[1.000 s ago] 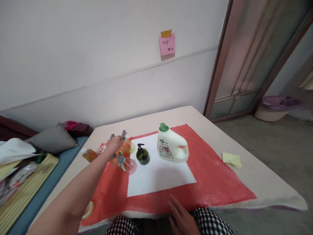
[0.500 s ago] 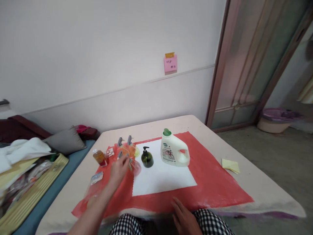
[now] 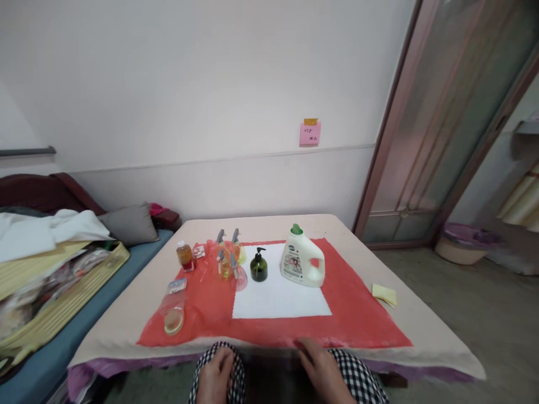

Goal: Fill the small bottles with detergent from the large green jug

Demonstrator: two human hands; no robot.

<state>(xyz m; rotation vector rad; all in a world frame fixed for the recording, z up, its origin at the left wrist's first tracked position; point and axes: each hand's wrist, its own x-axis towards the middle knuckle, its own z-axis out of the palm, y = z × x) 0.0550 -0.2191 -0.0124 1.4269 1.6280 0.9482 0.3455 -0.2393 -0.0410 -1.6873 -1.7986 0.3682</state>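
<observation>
Four spray bottles [image 3: 234,265], one pump bottle [image 3: 259,269] and one jug [image 3: 300,262] stand on the desk [image 3: 438,348], beyond the left hand [image 3: 215,375], whose grip I cannot tell, and the right hand [image 3: 322,369], its grip loosely wide.

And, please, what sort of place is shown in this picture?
Probably a room in a home, perhaps a bedroom: at the left, what looks like a blue-covered bed or couch bears a grey cushion, and a cloth-covered table stands by the plain wall.
</observation>
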